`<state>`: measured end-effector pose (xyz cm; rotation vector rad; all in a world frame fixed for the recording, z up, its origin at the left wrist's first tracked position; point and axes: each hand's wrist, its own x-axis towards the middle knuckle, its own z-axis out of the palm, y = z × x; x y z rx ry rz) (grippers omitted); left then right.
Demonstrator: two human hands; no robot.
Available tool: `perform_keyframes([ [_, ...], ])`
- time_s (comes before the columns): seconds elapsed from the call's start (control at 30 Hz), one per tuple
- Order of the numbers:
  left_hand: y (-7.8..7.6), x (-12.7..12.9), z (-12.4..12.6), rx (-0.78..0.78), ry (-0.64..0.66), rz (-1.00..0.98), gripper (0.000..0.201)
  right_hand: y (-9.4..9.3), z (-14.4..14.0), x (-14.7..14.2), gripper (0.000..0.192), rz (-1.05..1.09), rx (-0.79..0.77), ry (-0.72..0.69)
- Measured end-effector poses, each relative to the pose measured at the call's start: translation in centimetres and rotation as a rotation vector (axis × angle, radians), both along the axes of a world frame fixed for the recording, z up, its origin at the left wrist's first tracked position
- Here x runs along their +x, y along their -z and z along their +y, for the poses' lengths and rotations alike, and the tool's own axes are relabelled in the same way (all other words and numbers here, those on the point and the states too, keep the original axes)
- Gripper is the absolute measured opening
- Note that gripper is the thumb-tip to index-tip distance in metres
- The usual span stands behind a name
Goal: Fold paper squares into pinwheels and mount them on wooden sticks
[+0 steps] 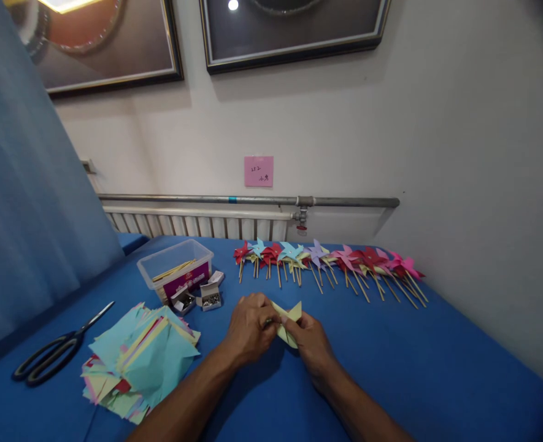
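A pale yellow paper pinwheel (293, 334) is held up between my two hands over the blue table. My right hand (315, 347) pinches its right side, with the thumb lying across the folded paper near the centre. My left hand (253, 325) is closed at the pinwheel's left side, fingers curled in. Whatever sits between the left thumb and fingertips is too small and shaded to make out. Left of my hands stand small open boxes of metal pins (210, 299). A stack of coloured paper sheets (161, 362) lies nearer to me.
Finished pinwheels (317, 253) on sticks lie in a row along the table's back. A clear plastic bin (175, 264) holds wooden sticks (174, 270). Black-handled scissors (59, 353) lie at the far left beside a blue curtain (36, 166). A radiator (197, 224) and pipe run behind.
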<state>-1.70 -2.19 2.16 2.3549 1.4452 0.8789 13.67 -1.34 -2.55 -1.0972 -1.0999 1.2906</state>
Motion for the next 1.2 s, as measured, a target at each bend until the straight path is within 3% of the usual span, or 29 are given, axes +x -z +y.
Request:
perform_keyframes([
  [0.27,-0.2,0.0,0.0,-0.074,-0.004,-0.095,0.015,0.2,-0.1,0.2,0.047,0.059,-0.024,-0.039],
  [0.43,0.6,0.3,0.4,-0.188,-0.060,-0.239,0.011,0.0,-0.1,0.2,0.048,0.038,-0.011,-0.038],
  [0.7,1.3,1.4,-0.1,-0.148,-0.218,-0.285,0.013,-0.3,-0.2,0.0,0.051,0.058,-0.009,-0.022],
  [1.2,1.9,1.7,0.2,-0.132,-0.272,-0.386,0.011,-0.6,-0.3,-0.1,0.047,0.133,0.009,-0.048],
])
